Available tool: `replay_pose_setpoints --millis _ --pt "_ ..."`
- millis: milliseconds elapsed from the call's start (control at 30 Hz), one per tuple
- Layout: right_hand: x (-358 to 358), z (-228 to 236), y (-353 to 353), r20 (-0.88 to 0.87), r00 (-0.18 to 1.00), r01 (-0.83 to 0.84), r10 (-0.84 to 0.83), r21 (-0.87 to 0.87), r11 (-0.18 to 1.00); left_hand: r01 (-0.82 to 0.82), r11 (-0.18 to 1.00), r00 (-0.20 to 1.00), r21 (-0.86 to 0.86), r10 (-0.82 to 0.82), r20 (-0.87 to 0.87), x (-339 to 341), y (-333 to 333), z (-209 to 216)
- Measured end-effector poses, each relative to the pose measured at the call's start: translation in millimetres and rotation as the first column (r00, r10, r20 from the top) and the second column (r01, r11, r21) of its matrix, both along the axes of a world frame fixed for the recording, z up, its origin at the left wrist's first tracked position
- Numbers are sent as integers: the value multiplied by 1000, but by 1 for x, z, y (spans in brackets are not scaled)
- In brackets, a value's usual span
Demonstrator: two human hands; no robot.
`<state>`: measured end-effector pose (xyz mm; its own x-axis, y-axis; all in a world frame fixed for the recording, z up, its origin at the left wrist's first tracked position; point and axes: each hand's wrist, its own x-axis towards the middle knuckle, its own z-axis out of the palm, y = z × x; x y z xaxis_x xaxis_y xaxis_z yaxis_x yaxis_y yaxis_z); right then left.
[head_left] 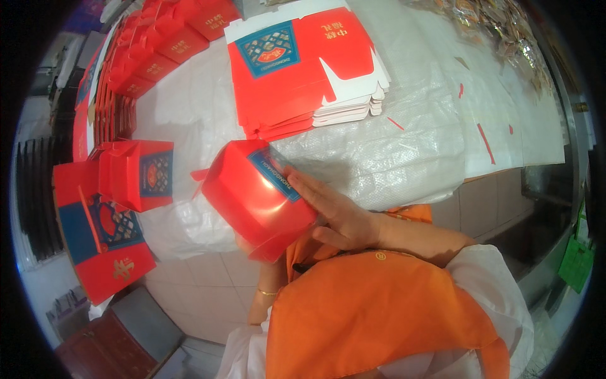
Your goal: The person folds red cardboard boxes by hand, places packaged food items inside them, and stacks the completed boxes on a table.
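Observation:
A red cardboard gift box, folded into shape with a blue printed panel, is held tilted in front of me at the table's near edge. My left hand holds it from underneath at its near left side; the box hides most of those fingers. Against the right side, over the blue panel, my right hand lies with its fingers stretched out flat and its thumb apart. Just beyond the box is a stack of flat red box blanks with white undersides.
A folded red box stands left, beside a red and blue printed carton. More folded boxes stand in rows at the far left. Clear plastic packaging is heaped far right. Red scraps lie on the white woven sheet.

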<state>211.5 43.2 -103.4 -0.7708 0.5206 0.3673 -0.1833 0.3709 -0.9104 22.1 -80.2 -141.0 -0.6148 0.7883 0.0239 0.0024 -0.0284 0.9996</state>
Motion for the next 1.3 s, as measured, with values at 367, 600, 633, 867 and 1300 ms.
replay_pose_setpoints --millis 367,600,633,867,1300 --pt "0 8 5 -71 997 -2 -9 -151 988 4 979 919 -202 -83 -385 -6 -2 10" --pt "-12 30 25 -156 987 -122 29 -627 769 -49 997 968 63 32 247 -5 11 33" --pt "-21 19 36 -171 984 -60 -53 -598 799 -97 988 894 117 35 447 -3 15 36" --pt "-60 -24 31 -225 967 68 -116 -212 975 -81 996 989 21 78 129 -21 17 17" --pt "-95 -1 47 -156 963 165 -218 -297 940 -155 967 799 202 2 602 -10 36 40"
